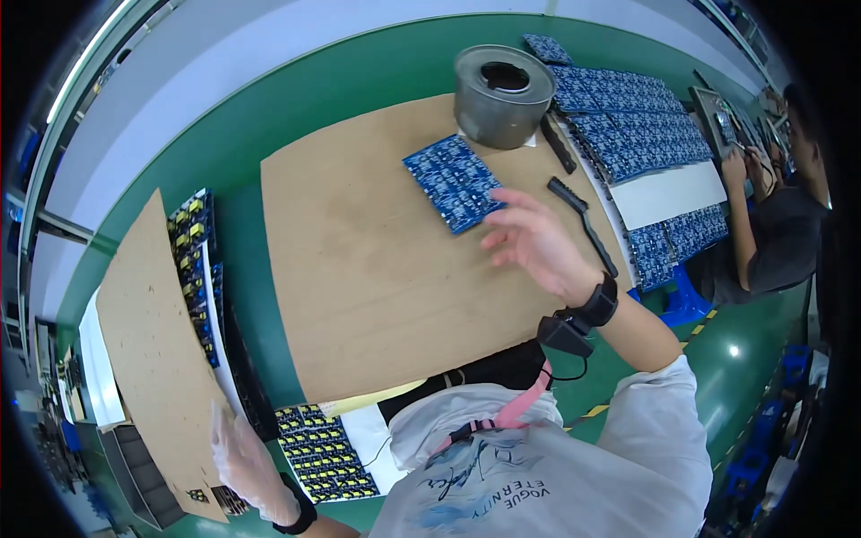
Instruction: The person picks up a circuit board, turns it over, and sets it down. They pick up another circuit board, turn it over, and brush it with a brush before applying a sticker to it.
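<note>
My right hand (543,242) reaches over the brown cardboard sheet (359,269) on the bench, its fingers spread. Its fingertips come up to the right edge of a blue circuit board panel (453,184); whether they touch it I cannot tell. That panel lies slanted on the cardboard, just in front of a round grey metal can (505,103) with a hole in its lid. Low at the left, my left hand (247,466) wears a thin whitish glove. Its fingers stretch along the edge of another cardboard sheet (152,341), and nothing shows in them.
Two black brushes (585,224) lie along the cardboard's right side. Past them are overlapping blue panels (641,125) and a white sheet (668,195). Boards with yellow parts stand at left (190,260) and near my lap (323,453). A co-worker (762,233) sits at far right.
</note>
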The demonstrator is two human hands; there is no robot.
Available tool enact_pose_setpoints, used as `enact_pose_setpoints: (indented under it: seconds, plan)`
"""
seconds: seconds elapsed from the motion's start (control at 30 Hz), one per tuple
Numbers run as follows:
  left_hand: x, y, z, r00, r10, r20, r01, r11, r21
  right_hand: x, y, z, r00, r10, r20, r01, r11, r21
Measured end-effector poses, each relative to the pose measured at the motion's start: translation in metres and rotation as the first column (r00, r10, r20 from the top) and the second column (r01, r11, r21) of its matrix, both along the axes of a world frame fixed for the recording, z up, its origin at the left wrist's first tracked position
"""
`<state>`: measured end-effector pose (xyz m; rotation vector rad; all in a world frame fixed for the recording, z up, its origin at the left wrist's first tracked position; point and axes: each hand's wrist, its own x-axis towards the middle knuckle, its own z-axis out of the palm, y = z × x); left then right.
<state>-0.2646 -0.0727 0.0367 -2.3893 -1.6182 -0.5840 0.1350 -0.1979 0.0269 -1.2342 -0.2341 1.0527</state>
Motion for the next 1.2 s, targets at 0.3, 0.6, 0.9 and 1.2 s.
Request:
enact_pose_setpoints:
  seconds: [0.3,0.6,0.9,1.2]
  plan:
    - [0.125,-0.072,0.021,0.807,-0.229,0.544,0.399,0.892,-0.215,0.054,-0.004,-0.02,0.994,0.105,-0.027,-0.108,0.975,-0.192]
    - [0.194,-0.067,0.022,0.584,-0.273,0.764,0.786,0.424,-0.449,0.038,0.009,-0.023,1.0,0.015,-0.027,-0.013,0.997,0.073]
    - [0.22,-0.04,0.046,0.154,0.066,0.986,0.801,0.575,-0.163,0.043,0.011,0.029,0.977,0.212,-0.03,-0.181,0.893,0.411]
    - [0.247,0.022,0.038,-0.048,0.671,0.74,0.982,0.167,-0.089,0.038,0.045,0.038,0.976,0.216,0.039,-0.213,0.892,0.398]
